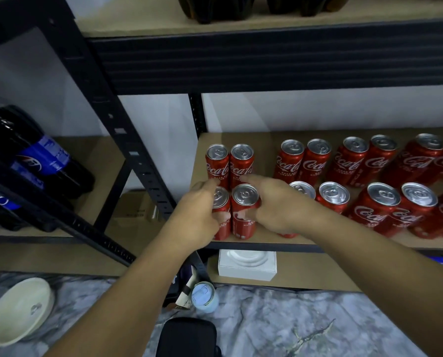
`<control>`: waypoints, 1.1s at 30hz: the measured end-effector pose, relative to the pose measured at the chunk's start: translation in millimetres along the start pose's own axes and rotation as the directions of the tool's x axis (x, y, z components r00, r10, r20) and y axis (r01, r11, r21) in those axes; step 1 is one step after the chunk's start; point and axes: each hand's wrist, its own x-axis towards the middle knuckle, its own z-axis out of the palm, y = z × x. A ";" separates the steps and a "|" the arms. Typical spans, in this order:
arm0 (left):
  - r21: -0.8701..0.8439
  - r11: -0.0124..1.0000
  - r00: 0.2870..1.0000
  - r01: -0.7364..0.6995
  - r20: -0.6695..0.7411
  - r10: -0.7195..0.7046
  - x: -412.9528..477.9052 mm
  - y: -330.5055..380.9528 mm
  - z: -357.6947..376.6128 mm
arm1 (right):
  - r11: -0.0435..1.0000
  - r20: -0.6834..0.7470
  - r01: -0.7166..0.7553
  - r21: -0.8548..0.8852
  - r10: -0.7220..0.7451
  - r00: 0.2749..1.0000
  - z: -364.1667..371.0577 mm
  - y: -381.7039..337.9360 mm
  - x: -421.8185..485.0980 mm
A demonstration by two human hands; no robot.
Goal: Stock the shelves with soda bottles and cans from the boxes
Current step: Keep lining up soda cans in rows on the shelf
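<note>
Red Coca-Cola cans stand in two rows on the wooden shelf [264, 150]. At its left end, two cans are at the back [216, 163] and two at the front. My left hand [197, 215] grips the front left can [221, 202] from its left side, thumb across the label. My right hand [277, 207] holds the front right can [243, 215] from the right, thumb on the label, its index finger stretched out to the back right can [241, 163]. Both front cans stand upright on the board, touching each other.
More cola cans [380, 202] fill the shelf to the right. Pepsi bottles [42, 161] lie on the left rack behind a black slanted post [138, 155]. A white box [246, 264] sits on the lower shelf. On the floor are a blue tumbler [203, 296], a cream bowl [19, 307] and a black case [187, 336].
</note>
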 end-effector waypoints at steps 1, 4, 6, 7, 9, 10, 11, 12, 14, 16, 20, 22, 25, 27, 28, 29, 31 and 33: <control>0.011 1.000 1.000 -0.004 -0.019 0.005 -1.0 0.3 -0.2 | 1.000 -0.033 0.006 -0.002 -0.006 0.999 3.0 -0.7 -1.1; 0.023 1.000 1.000 -0.012 -0.028 0.012 -2.9 0.5 -2.9 | 1.000 -0.095 0.014 -0.008 -0.015 0.995 7.3 -2.6 -3.8; 0.026 0.999 0.999 -0.019 -0.029 0.020 -2.7 -0.5 -4.1 | 1.000 -0.105 0.012 -0.003 -0.012 0.994 9.1 -4.0 -4.5; 0.025 0.999 0.999 -0.023 -0.030 0.023 -2.4 -1.2 -4.2 | 1.000 -0.104 0.011 0.004 -0.010 0.995 9.9 -4.8 -5.0; 0.025 0.999 0.999 -0.036 -0.040 0.037 -2.2 -2.6 -3.8 | 1.000 -0.108 0.013 0.012 -0.012 0.994 12.3 -4.8 -4.6; 0.026 0.999 0.998 -0.041 -0.042 0.043 -2.3 -3.6 -3.4 | 1.000 -0.110 0.016 0.011 -0.014 0.994 12.7 -5.0 -5.1; 0.029 0.998 0.998 -0.047 -0.040 0.048 -2.5 -4.6 -3.2 | 1.000 -0.111 0.020 0.015 -0.019 0.994 12.9 -4.9 -6.0; 0.030 0.998 0.998 -0.057 -0.039 0.058 -2.9 -5.2 -2.8 | 1.000 -0.107 0.025 0.019 -0.023 0.994 12.8 -5.0 -7.6; 0.030 0.995 0.994 -0.098 -0.051 0.100 -4.4 -5.8 -2.1 | 0.999 -0.120 0.048 0.019 -0.045 0.992 12.1 -4.6 -12.9; 0.024 0.987 0.983 -0.157 -0.089 0.159 -8.0 -4.0 -1.8 | 0.996 -0.155 0.081 0.029 -0.076 0.985 11.2 -5.3 -22.3; -0.017 0.966 0.951 -0.258 -0.183 0.250 -17.3 11.4 -1.8 | 0.990 -0.216 0.115 0.087 -0.093 0.972 6.7 -0.7 -46.8; -0.037 0.956 0.934 -0.292 -0.226 0.276 -20.9 23.4 0.2 | 0.993 -0.238 0.085 0.083 -0.064 0.969 -0.5 4.7 -61.2; -0.050 0.949 0.930 -0.311 -0.222 0.293 -23.1 43.5 10.6 | 0.998 -0.320 0.056 0.037 -0.041 0.947 -14.0 17.7 -88.5; -0.045 0.942 0.930 -0.333 -0.179 0.320 -22.1 58.1 21.1 | 1.000 -0.405 0.017 0.025 -0.005 0.914 -21.7 32.4 -103.7; -0.032 0.937 0.928 -0.348 -0.155 0.339 -20.1 65.8 26.6 | 1.000 -0.445 -0.012 0.021 0.020 0.895 -25.3 41.1 -109.1; -0.016 0.933 0.925 -0.360 -0.136 0.355 -16.9 72.9 31.9 | 0.999 -0.477 -0.041 0.018 0.045 0.878 -28.5 50.4 -112.5; 0.005 0.932 0.926 -0.362 -0.109 0.360 -8.0 87.1 42.3 | 0.996 -0.506 -0.088 0.006 0.078 0.859 -35.0 65.6 -114.9; 0.011 0.944 0.941 -0.330 -0.073 0.329 2.8 99.8 52.6 | 0.993 -0.472 -0.117 0.031 0.118 0.873 -42.2 74.1 -112.9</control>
